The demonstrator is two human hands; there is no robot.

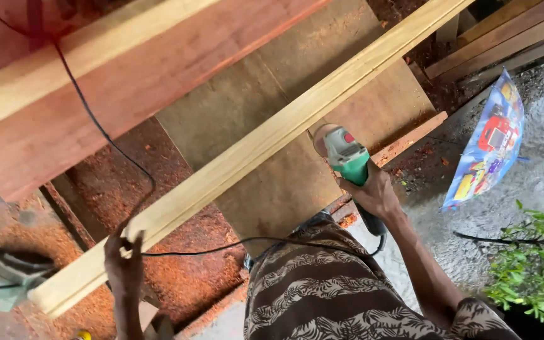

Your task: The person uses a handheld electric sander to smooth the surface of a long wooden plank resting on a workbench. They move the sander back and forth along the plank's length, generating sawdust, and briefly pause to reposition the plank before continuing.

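The right hand [376, 192] has its fingers wrapped tight around a green and grey power sander [349, 160], which touches the long pale yellow wooden plank [247, 154]. The left hand [124, 261] grips the thin black cord [221, 247] beside the plank's near end.

Reddish sawdust [177, 208] was spread over the ground; wet concrete [536, 182] and a green plant [536, 264] were seen nearby.

Soft daylight — edges slightly blurred.
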